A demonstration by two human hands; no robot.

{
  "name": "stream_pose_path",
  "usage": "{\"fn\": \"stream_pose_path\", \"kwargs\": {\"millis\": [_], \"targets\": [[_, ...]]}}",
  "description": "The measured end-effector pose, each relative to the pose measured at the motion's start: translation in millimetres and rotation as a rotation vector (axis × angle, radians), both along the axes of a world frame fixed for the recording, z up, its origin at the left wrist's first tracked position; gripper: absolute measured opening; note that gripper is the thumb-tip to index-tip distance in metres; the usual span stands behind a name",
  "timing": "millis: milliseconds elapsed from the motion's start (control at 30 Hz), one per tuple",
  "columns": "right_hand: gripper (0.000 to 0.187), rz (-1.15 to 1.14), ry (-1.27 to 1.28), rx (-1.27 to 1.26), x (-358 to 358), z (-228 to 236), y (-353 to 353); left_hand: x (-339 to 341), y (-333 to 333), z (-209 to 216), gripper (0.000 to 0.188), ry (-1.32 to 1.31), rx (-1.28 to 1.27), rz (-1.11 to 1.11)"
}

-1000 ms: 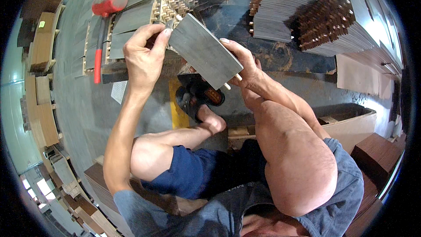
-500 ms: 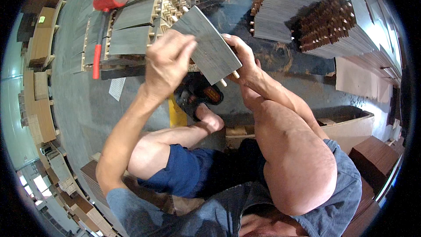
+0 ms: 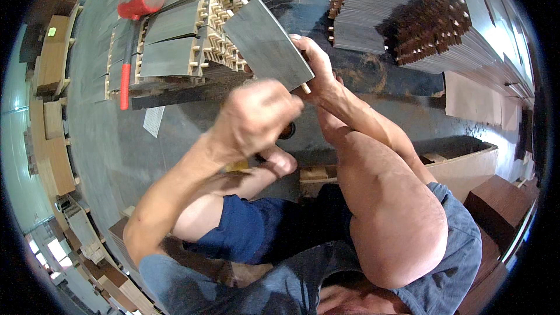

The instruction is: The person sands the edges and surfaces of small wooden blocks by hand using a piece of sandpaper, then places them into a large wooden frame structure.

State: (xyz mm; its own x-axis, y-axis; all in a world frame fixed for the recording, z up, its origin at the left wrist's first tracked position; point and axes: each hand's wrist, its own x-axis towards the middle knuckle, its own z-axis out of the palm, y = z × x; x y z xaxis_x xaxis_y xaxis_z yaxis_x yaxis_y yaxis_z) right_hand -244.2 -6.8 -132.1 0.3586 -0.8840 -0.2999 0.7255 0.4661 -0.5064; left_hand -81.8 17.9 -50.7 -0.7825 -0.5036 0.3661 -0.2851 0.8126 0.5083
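Note:
A grey wood-look panel point(image 3: 267, 41) is held tilted in front of me, with pale wooden dowels point(image 3: 306, 88) sticking out at its ends. My right hand point(image 3: 319, 69) grips its right long edge, thumb near the upper face and the other fingers partly hidden beneath. My left hand point(image 3: 256, 114) is closed with fingers curled, by the panel's near end, and covers part of that end. Motion blurs it, and whatever it may hold is hidden. A red-headed mallet point(image 3: 142, 1) rests on grey panels to the left, its red grip toward me.
Stacked grey panels point(image 3: 172, 55) with rows of dowels stand at the far left. More panel stacks point(image 3: 364, 14) and dark brown-edged pieces point(image 3: 429, 26) fill the far right. A white paper sheet point(image 3: 153, 120) lies on the floor. A wooden box point(image 3: 466, 166) sits beside my right leg.
My left hand has moved nearer to me and rightward, from the panel's left side to its near end. The panel and right hand have shifted slightly left and away.

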Motion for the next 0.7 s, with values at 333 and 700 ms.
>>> {"fn": "stream_pose_path", "kwargs": {"millis": [333, 700], "targets": [[0.051, 0.201, 0.052, -0.03, 5, 11, 16, 36, -50, 1, 0.008, 0.115, -0.05, 0.626], [0.051, 0.115, -0.126, -0.042, -5, -25, -5, -18, -2, 7, 0.01, 0.075, 0.035, 0.014]]}}
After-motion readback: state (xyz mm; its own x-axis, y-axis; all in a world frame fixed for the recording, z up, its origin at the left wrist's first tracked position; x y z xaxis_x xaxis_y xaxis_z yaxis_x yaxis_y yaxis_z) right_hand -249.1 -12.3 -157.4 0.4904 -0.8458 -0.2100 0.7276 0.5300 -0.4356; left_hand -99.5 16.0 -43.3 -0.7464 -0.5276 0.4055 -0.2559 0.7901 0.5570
